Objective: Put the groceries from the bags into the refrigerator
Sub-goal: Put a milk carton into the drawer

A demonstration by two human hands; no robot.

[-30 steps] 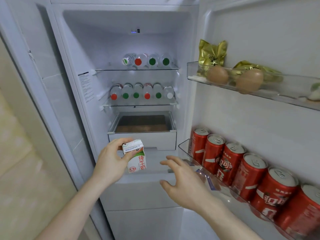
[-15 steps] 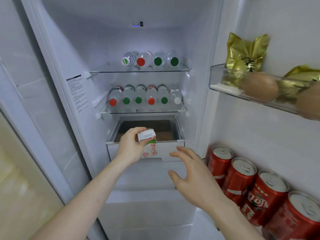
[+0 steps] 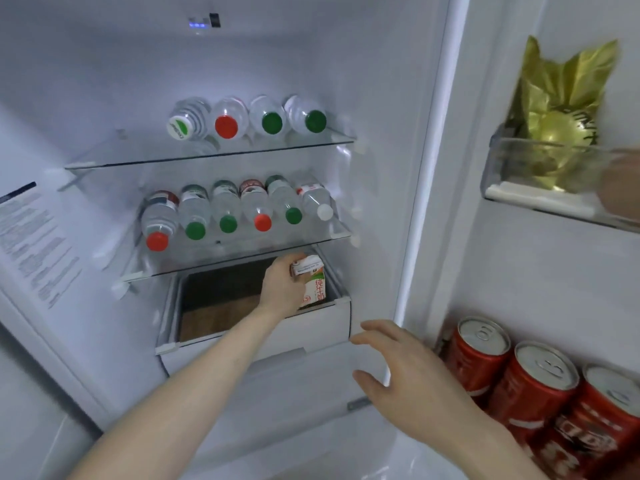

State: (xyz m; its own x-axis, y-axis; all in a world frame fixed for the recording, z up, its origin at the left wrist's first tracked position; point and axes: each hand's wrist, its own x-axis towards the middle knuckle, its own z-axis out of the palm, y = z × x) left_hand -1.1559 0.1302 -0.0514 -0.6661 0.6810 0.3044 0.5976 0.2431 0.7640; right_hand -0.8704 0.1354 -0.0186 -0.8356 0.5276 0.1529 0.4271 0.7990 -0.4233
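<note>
Milk carton over the open drawer, left hand doing the placing.

Left hand [image 3: 282,289] grips the milk carton [image 3: 311,282] at its top, long axis upright, right-rear of the drawer [image 3: 249,336] cavity; whether it touches the floor, can't tell. Right hand [image 3: 405,375] spread, holding nothing, nearer the viewer and right of the drawer front. Likely next move: straight down, then let go. Left hand is the only one near.

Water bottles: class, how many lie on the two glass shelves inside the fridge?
10. Four water bottles lie side by side on the upper glass shelf; six on the lower glass shelf. More may hide behind them.
</note>
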